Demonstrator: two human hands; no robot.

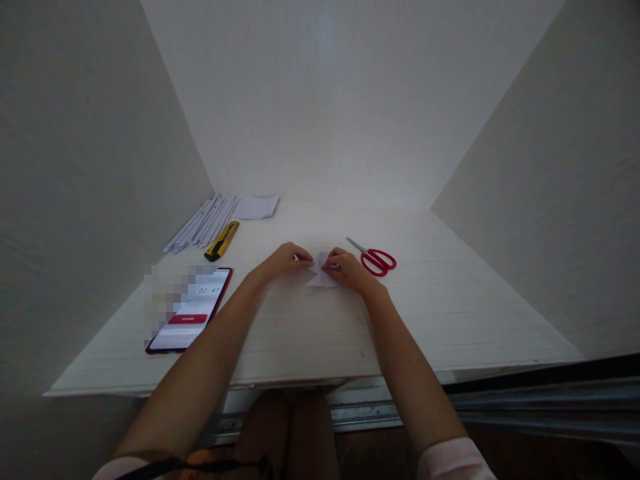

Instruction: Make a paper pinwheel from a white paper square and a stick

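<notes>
Plain craft desk in a white-walled nook, white table [450, 313], scissors [375, 259], utility knife [222, 241], paper strips [203, 223], phone [193, 310]

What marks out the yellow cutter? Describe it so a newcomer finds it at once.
Start at the white table and go to its far left corner, where folded white paper strips lie. The utility knife lies just right of them, beyond the phone. It alone is yellow and black; the scissors have red handles.

One phone [193, 311], one scissors [376, 259], one knife [222, 241] (yellow), two hands [285, 259].

Bare forearms; short pale-pink sleeves [453, 460] at both shoulders; black strap [200, 465] across front.
</notes>
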